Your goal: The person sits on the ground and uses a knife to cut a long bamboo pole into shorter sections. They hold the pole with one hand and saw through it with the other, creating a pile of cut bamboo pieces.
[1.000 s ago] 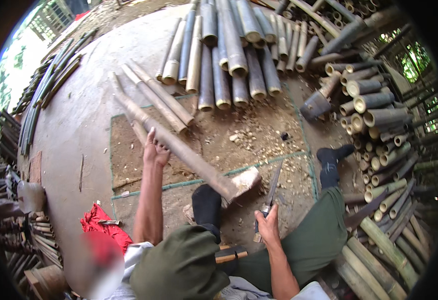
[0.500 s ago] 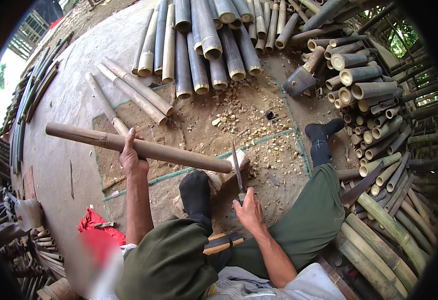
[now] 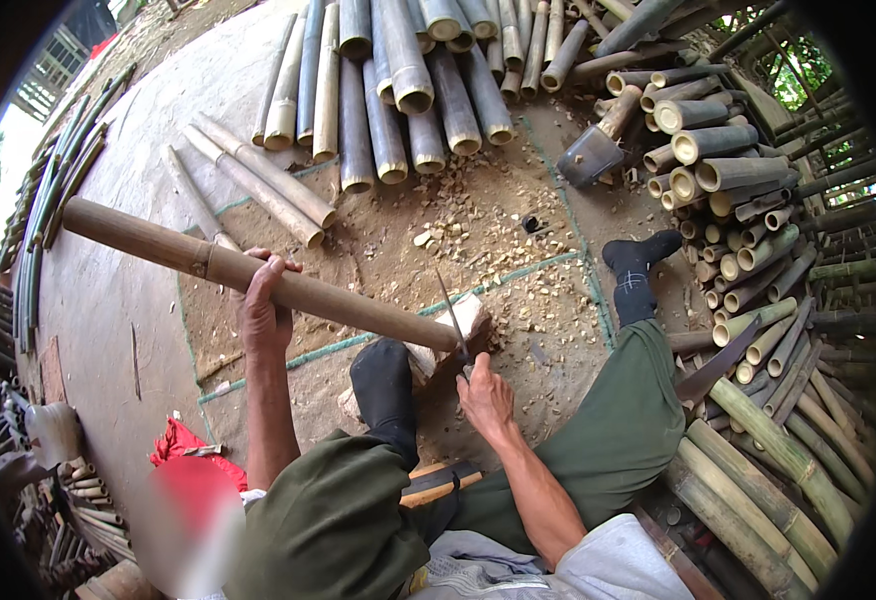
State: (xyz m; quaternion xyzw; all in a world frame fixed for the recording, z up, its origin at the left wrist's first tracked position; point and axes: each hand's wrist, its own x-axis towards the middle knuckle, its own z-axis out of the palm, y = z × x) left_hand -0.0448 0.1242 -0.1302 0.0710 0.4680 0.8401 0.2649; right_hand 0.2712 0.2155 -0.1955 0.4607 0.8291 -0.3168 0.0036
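My left hand (image 3: 265,305) is wrapped round a brown bamboo pole (image 3: 363,313), which slants from the far left down to the middle. The pole's right end lies by a pale wooden block (image 3: 471,318). My right hand (image 3: 486,402) grips a narrow-bladed knife (image 3: 452,312) by its handle. The blade points up and slightly left, close beside the pole's end; whether it touches I cannot tell. My foot in a black sock (image 3: 383,385) rests on the block, just below the pole.
Cut bamboo tubes (image 3: 413,90) lie in a row ahead, with a large stack (image 3: 713,175) at the right. Wood chips (image 3: 458,235) litter the brown mat. A curved blade (image 3: 723,365) sits beside my right knee. Red cloth (image 3: 193,450) lies at the left, near a blurred round shape.
The knife and my right hand have moved up and left, nearer the pole's end. The bamboo pole has shifted a little left, and the whole view has moved slightly.
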